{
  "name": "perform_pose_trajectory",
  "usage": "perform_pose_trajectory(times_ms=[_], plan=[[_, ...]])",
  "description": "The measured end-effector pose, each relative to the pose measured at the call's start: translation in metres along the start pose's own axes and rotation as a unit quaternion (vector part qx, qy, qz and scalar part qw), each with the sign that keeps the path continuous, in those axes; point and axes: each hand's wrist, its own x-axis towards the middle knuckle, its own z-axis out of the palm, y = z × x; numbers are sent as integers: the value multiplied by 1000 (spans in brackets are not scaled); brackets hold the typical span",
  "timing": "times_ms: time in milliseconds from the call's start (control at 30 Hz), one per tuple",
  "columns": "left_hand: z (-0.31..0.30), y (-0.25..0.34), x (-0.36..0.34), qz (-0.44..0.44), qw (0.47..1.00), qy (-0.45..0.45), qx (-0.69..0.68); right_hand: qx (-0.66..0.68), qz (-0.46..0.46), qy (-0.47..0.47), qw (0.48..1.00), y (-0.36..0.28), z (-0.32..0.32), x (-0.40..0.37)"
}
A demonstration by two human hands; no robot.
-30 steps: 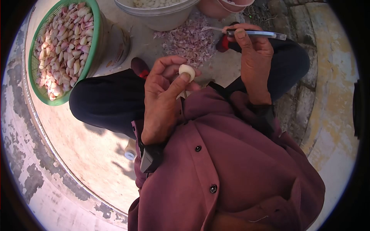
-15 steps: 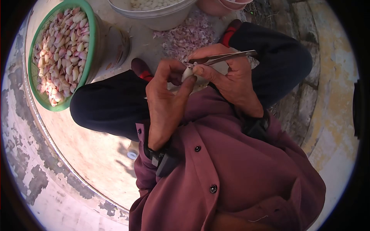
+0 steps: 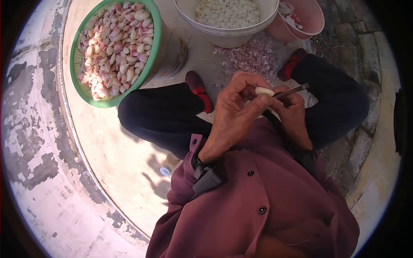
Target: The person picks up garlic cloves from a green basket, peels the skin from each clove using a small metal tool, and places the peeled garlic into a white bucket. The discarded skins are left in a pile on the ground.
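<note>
My left hand (image 3: 234,114) is closed, with a pale, peeled garlic clove (image 3: 264,91) pinched between thumb and fingers. Close beside it, my right hand (image 3: 294,118) grips a pair of metal tweezers (image 3: 293,90), whose joined end points out to the right. The tips of the tweezers are hidden behind the clove and fingers. Both hands meet above my lap. On the ground beyond them lies a pile of purplish garlic skins (image 3: 254,59).
A green-rimmed basket (image 3: 153,56) of unpeeled cloves is at upper left, on a bucket (image 3: 174,56). A white tub (image 3: 228,33) holds peeled cloves. Beside it sits a pink bucket (image 3: 316,26). A bottle (image 3: 167,167) stands near my left leg.
The view has shifted, so everything appears farther right. The clove has turned from upright to lying sideways and now shows bare; the purplish skin at its top no longer shows.
</note>
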Motion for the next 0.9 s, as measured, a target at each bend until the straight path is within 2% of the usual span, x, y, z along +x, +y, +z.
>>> perform_pose_trajectory(times_ms=[33, 100, 233, 367, 433, 500, 533, 567, 633, 667, 733, 800, 867, 900], plan=[[-4, 6, 1, 6, 1000, 10, 11, 12, 9, 13, 1000, 1, 0, 2], [5, 3, 10, -26, 994, 10, -103, -4, 13, 39, 999, -2, -8, 4], [-6, -3, 16, -32, 976, 7, -217, -59, -22, 62, 996, -6, -19, 9], [-10, -2, 15, -56, 962, 47, -264, -65, -39, 59, 995, -3, -23, 17], [-9, 6, 21, -8, 972, 51, -231, -49, -42, 50, 997, -2, -24, 20], [-4, 23, 39, 70, 980, 68, -173, -20, -17, 58, 998, 1, -19, 18], [-4, 36, 52, 120, 979, 49, -158, -7, -25, 34, 999, 4, -17, 19], [-7, 51, 63, 134, 979, 58, -145, -13, -32, 35, 999, 8, -18, 18], [-4, 69, 83, 182, 958, -26, -222, -26, -40, 43, 998, 9, -14, 22], [-4, 75, 89, 175, 951, -59, -246, 9, -42, 47, 998, 6, -12, 21], [1, 74, 88, 134, 950, -47, -278, 24, -52, 77, 995, -7, -15, 18], [0, 56, 77, 88, 950, -62, -292, 43, -101, 59, 992, -23, -10, 22], [-2, 35, 65, 4, 948, -13, -318, 38, -142, 73, 986, -38, -8, 26], [-4, 24, 58, -2, 947, -16, -322, 44, -174, 70, 981, -45, -5, 28]])
